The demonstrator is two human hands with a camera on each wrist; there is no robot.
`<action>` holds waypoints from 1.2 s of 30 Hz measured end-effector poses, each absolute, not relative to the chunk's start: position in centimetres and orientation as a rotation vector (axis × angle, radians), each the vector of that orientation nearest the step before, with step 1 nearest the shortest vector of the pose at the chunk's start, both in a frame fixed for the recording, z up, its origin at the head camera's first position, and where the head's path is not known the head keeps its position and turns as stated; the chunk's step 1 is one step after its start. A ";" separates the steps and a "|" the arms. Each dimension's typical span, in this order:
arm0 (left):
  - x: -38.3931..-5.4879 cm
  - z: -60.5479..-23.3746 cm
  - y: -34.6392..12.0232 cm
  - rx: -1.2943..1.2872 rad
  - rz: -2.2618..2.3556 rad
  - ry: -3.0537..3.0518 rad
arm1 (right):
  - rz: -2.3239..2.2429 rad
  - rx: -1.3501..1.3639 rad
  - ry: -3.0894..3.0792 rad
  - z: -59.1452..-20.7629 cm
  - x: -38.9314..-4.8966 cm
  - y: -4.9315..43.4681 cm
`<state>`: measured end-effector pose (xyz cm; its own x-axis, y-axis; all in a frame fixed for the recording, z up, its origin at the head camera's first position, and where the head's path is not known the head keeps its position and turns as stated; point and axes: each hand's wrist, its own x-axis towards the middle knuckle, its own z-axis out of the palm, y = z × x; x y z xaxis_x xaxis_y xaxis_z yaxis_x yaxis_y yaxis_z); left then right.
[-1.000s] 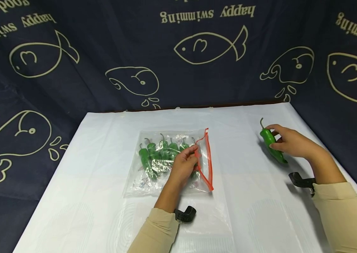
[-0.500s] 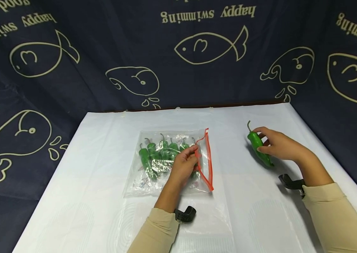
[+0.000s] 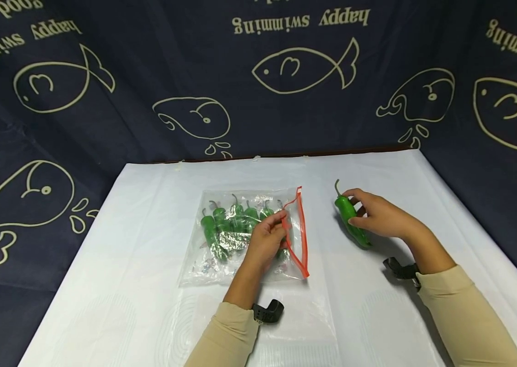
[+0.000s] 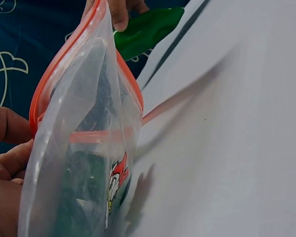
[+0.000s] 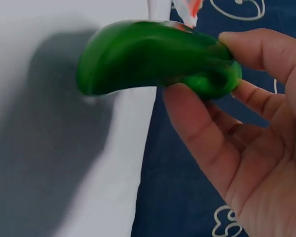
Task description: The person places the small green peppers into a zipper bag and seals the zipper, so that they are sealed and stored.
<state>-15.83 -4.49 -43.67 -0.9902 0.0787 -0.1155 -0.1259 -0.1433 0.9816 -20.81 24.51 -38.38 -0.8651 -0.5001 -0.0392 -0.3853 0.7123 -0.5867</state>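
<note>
In the head view a clear zip bag [image 3: 194, 270] with a red zip edge lies on the table, several green peppers [image 3: 210, 229] inside it. My left hand [image 3: 267, 237] pinches the upper layer of the bag's mouth and lifts it, so the mouth gapes toward the right. The left wrist view shows the raised red zip strip [image 4: 54, 74] beside my fingers. To the right of the bag, my right hand [image 3: 379, 214] grips a single green pepper [image 3: 350, 219] between thumb and fingers, its stem pointing away. In the right wrist view this pepper [image 5: 138, 57] casts a shadow on the tabletop.
A white cover [image 3: 116, 244] spreads over the table. Dark blue cloth [image 3: 194, 61] with fish and whale drawings hangs behind and at both sides. Each wrist wears a black camera mount, such as the left one [image 3: 268, 311].
My right hand has carried the pepper leftward across the table, closer to the bag's mouth. My left hand and the bag have stayed in place.
</note>
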 end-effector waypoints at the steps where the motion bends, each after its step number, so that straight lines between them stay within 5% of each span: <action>1: -15.8 -43.7 -4.5 -0.058 2.277 1.961 | -0.869 -0.719 2.724 -38.4 -20.8 24.2; 16: -15.9 -43.9 -4.4 -0.071 2.290 1.942 | -1.125 -0.774 2.589 -39.8 -20.6 20.1; 36: -16.1 -43.7 -4.4 -0.053 2.279 1.927 | -1.756 -0.373 2.084 -41.9 -20.6 14.9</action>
<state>-16.15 -4.40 -43.71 -0.9872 0.0959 -0.1274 -0.1415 -0.1593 0.9770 -20.64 14.92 -41.86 -0.8892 -0.4409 -0.1224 0.0460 0.1801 -0.9826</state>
